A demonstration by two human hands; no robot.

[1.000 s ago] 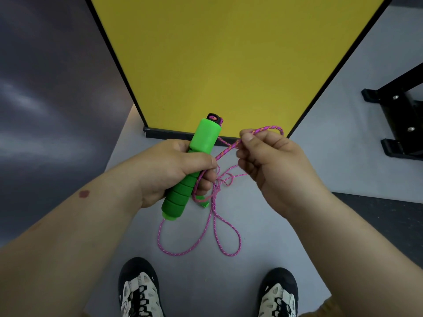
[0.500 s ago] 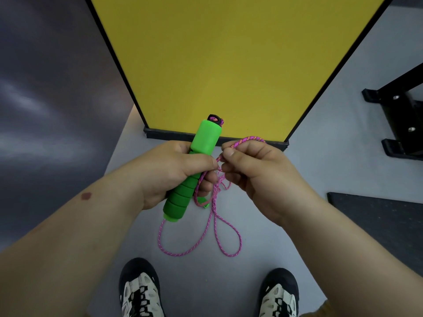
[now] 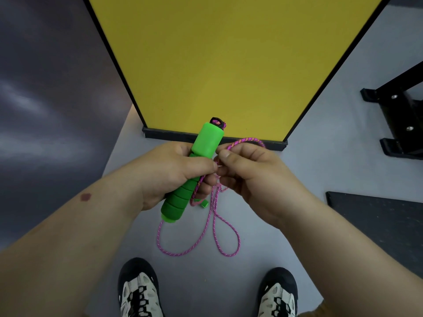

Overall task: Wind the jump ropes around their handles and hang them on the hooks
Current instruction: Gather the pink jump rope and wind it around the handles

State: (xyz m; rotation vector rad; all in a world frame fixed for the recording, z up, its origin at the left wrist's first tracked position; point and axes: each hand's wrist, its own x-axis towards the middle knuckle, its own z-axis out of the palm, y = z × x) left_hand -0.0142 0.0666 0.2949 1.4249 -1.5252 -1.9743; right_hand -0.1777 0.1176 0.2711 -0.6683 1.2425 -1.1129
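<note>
Yellow panel (image 3: pixel 229 65) ahead, black rack (image 3: pixel 398 115) rightward, shoes (image 3: pixel 139 294) below.

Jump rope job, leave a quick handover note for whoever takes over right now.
Left hand grips the green handle, tilted, cap end up.
Right hand pinches a bend of the pink rope right beside the handle.
Done: at most a strand or two lies across the handle.
Left: two long loops hang slack below toward the floor; wind them on, then hang the rope. No hooks in view; the second handle is mostly hidden.
</note>
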